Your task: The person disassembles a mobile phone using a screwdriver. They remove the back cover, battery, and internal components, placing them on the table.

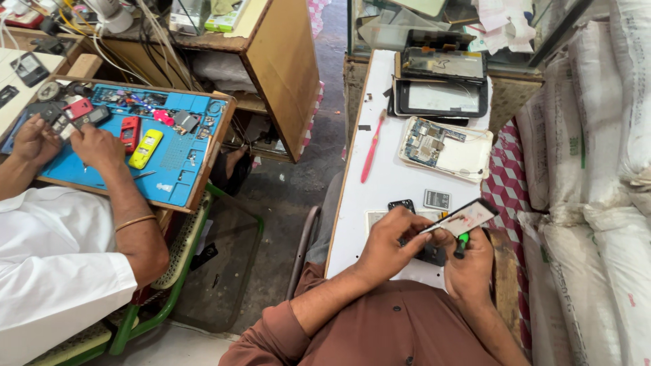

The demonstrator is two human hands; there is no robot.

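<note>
My left hand (390, 245) pinches the near end of a thin flat phone panel (468, 217) with a dark rim, tilted up over the white table (386, 183). My right hand (469, 266) grips a small green-handled screwdriver (461, 244), its thumb touching the panel's near end. A dark phone body (428, 255) lies under both hands, mostly hidden by them. Both of my sleeves are brown.
On the table lie a small grey battery (437, 198), a pink toothbrush (371, 149), an opened white device showing its circuit board (444, 148) and stacked tablets (441, 95). White sacks (597, 203) stand at right. At left a co-worker in white handles phone parts on a blue mat (169, 183).
</note>
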